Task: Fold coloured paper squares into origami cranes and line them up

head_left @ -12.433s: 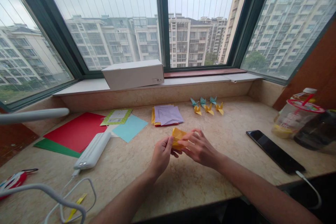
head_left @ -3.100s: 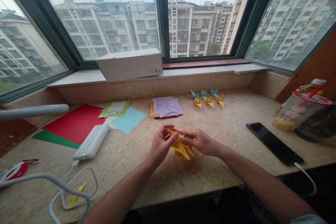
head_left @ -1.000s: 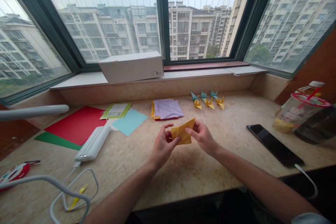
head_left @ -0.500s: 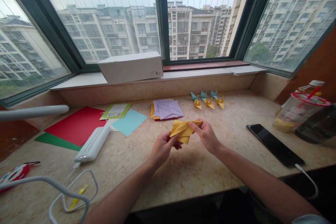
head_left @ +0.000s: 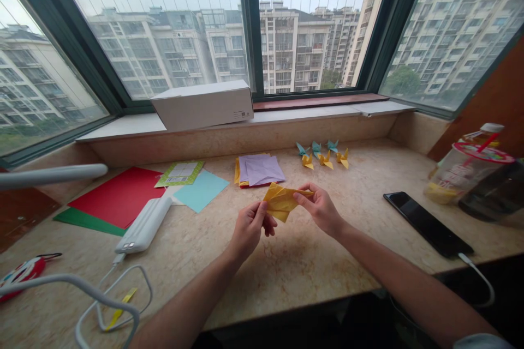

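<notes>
A folded piece of yellow origami paper (head_left: 281, 200) is held up over the counter between both hands. My left hand (head_left: 249, 223) pinches its left corner between thumb and fingers. At the paper's right end, my right hand (head_left: 321, 208) grips the edge, thumb on top. Just beyond the hands lies a stack of creased paper (head_left: 262, 168), lilac on top with yellow and red beneath. Behind and to the right stand several small folded cranes, with blue ones (head_left: 316, 149) at the back and yellow ones (head_left: 326, 160) in front.
Red paper (head_left: 118, 196), a light blue sheet (head_left: 201, 191) and a white power bank (head_left: 145, 224) with a cable lie left. On the right are a black phone (head_left: 428, 223) on a cable and a plastic cup (head_left: 464, 174). A white box (head_left: 204, 106) rests on the sill.
My left hand has shifted slightly left and now grips the paper's left corner instead of its lower edge. The yellow paper has tilted a little; my right hand stays nearly in place.
</notes>
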A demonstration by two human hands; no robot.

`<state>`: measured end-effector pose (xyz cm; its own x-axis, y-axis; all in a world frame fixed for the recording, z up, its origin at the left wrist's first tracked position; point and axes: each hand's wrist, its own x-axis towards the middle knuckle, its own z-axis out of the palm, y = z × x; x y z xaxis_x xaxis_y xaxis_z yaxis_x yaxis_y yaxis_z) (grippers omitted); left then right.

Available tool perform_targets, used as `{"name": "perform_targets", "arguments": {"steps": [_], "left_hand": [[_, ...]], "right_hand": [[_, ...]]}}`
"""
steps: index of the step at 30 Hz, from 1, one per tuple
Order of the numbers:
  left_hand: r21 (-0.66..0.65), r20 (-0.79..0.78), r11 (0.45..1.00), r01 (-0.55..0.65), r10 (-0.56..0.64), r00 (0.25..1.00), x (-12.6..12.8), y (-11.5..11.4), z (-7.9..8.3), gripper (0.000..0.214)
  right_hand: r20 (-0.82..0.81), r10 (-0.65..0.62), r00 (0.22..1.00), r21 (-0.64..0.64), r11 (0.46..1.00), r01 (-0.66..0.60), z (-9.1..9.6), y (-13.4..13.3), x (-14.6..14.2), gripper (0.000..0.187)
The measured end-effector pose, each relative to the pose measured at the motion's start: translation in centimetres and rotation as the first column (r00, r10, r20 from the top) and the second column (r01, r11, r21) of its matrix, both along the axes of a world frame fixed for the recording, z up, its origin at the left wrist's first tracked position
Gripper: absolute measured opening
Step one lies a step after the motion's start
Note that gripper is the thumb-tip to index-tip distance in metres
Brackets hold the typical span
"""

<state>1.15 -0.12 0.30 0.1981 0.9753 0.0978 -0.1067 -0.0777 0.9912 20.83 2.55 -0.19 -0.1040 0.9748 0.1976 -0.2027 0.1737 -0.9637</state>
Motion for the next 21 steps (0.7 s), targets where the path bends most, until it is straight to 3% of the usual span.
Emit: {"name": "perform_targets", "arguments": {"steps": [6,10,13,16,18,21], "left_hand": [[0.008,0.028,1.000,-0.005,0.004,1.000,-0.2,0.2,0.0,0.047],[0.017,0.020,0.999,-0.033,0.033,0.999,-0.5,0.0,0.4,0.044],[0.024,0.094,0.999,-0.023,0.020,0.995,-0.5,0.0,0.5,0.043],[0.044,0.117,0.998,-0.033,0.027,0.993,-0.4,0.2,0.1,0.043],[0.060,0.091,0.996,-0.071,0.065,0.994,-0.3,0.4,-0.3,0.037],[0.057,0.089,0.996,-0.071,0.066,0.994,-0.1,0.5,-0.8,0.036]], "right_hand": [[0.048,0.124,0.991,0.000,0.992,-0.124,0.2,0.3,0.7,0.038],[0.201,0.060,0.978,0.083,0.994,-0.078,-0.3,0.9,1.4,0.025],[0.290,-0.012,0.957,0.226,0.973,-0.056,-0.5,1.0,1.8,0.016],[0.401,-0.146,0.904,0.418,0.908,-0.039,-0.4,0.8,1.8,0.010],[0.514,-0.263,0.816,0.532,0.844,-0.063,-0.3,0.5,1.7,0.008],[0.652,-0.386,0.653,0.631,0.753,-0.185,-0.1,-0.1,1.4,0.023]]}}
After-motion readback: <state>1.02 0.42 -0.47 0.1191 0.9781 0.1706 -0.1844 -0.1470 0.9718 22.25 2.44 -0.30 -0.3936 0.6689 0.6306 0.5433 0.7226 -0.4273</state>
